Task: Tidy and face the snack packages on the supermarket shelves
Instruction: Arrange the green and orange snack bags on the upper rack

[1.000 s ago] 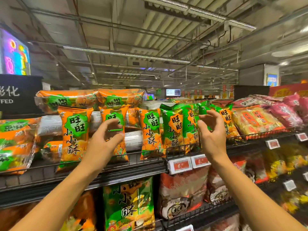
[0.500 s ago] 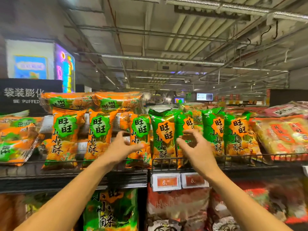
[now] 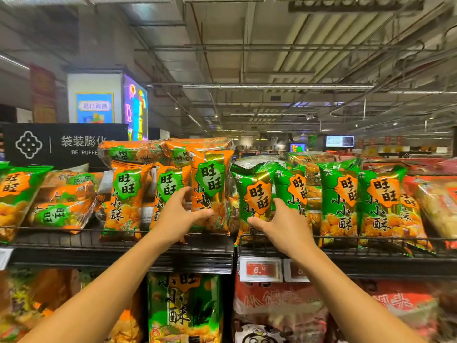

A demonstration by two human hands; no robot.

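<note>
On the top wire shelf [image 3: 118, 240] stand orange snack bags and green snack bags, fronts facing me. My left hand [image 3: 179, 215] grips the lower part of an upright orange bag [image 3: 210, 184] near the shelf's middle, thumb across its front. My right hand [image 3: 284, 224] holds the bottom of the neighbouring green bag [image 3: 254, 191], fingers curled around its edge. Two more orange bags [image 3: 126, 191] stand to the left. Further green bags [image 3: 341, 199] stand to the right.
Orange bags [image 3: 61, 206] lie flat at the left, and more lie stacked on top [image 3: 138, 152]. Red price tags [image 3: 259, 269] hang on the shelf edge. Big green and red packs [image 3: 183, 308] fill the lower shelf. A black aisle sign [image 3: 61, 144] stands behind.
The view shifted left and closer to the shelf. Both hands reached forward from open in the air and closed onto the orange and green bags.
</note>
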